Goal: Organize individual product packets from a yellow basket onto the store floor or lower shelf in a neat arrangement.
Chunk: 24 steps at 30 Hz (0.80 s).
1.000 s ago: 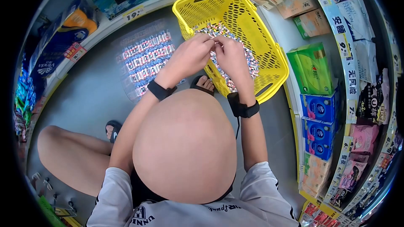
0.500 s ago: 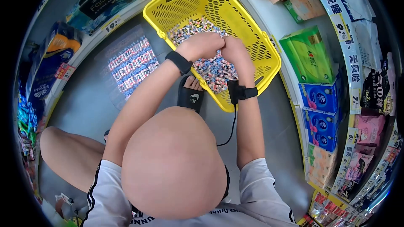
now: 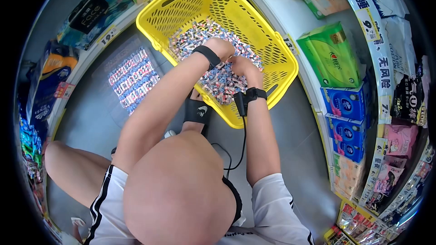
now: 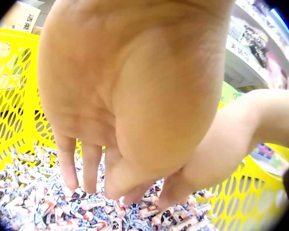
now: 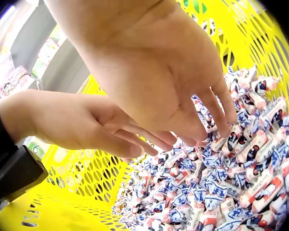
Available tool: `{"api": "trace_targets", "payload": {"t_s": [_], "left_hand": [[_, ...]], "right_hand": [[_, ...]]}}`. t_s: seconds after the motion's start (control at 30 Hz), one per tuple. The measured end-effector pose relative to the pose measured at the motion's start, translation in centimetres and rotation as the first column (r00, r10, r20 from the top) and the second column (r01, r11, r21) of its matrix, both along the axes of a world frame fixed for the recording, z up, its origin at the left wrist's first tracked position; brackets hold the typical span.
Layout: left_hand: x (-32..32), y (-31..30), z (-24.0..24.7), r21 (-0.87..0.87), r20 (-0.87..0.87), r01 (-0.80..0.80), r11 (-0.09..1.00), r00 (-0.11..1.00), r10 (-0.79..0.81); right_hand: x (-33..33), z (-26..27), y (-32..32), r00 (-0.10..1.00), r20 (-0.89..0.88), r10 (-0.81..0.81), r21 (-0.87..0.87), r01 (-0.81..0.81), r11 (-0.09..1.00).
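Note:
A yellow basket (image 3: 284,66) holds a heap of small wrapped candies (image 3: 225,84) in white, blue and red. My left hand (image 3: 219,49) and right hand (image 3: 244,67) are inside it, side by side over the heap. In the left wrist view, the left hand (image 4: 130,91) points its loosely extended fingers down at the candies (image 4: 86,211). The right wrist view has the right hand (image 5: 159,72) with relaxed fingers touching the candies (image 5: 207,192), and the left hand (image 5: 82,120) beside it. No candy is plainly gripped; some fingertips are hidden.
Left of the basket, rows of similar candies (image 3: 134,79) lie in a clear sheet or tray on the grey floor. Shelves flank both sides, with a green tissue pack (image 3: 329,56) and blue packs (image 3: 347,138) at right. A sandalled foot (image 3: 196,111) is beside the basket.
Both hands have moved from close together near the basket's left rim down and deeper over the candies, and are slightly apart. The head view has shifted, so the basket appears further left.

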<state>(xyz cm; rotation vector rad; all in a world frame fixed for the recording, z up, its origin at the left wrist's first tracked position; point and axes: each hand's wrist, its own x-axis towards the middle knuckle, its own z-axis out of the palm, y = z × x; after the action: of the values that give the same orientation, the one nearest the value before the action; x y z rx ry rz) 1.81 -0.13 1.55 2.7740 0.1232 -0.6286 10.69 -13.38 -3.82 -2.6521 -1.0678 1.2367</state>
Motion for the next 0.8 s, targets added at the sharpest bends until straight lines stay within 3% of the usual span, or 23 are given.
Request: {"api": "trace_targets", "payload": {"t_s": [0.17, 0.3, 0.5, 0.57, 0.7, 0.8], "left_hand": [[1.8, 0.1, -1.6, 0.068, -0.108, 0.024, 0.997, 0.994, -0.017], [1.9, 0.2, -3.1, 0.006, -0.022, 0.041, 0.999, 0.999, -0.041], [2.0, 0.3, -4.5, -0.015, -0.042, 0.043, 0.999, 0.998, -0.044], [1.8, 0.3, -4.2, -0.015, -0.037, 0.032, 0.999, 0.999, -0.033], [1.7, 0.4, -3.5, -0.020, -0.053, 0.012, 1.000, 0.999, -0.013], [1.4, 0.3, -3.7, -0.029, 0.010, 0.007, 1.000, 1.000, -0.007]], "right_hand": [[-0.1, 0.1, -0.6, 0.999, -0.045, 0.003, 0.043, -0.001, 0.999], [-0.9, 0.8, -0.6, 0.999, -0.026, 0.039, 0.000, -0.039, 0.999], [-0.9, 1.7, -0.3, 0.999, 0.009, 0.050, -0.055, -0.050, 0.997], [-0.5, 1.5, -0.5, 0.993, -0.015, 0.117, -0.005, -0.117, 0.993], [-0.5, 2.9, -0.4, 0.995, -0.064, 0.074, 0.006, -0.074, 0.997], [-0.5, 4.1, -0.4, 0.996, -0.044, 0.082, 0.112, -0.077, 0.991]]}}
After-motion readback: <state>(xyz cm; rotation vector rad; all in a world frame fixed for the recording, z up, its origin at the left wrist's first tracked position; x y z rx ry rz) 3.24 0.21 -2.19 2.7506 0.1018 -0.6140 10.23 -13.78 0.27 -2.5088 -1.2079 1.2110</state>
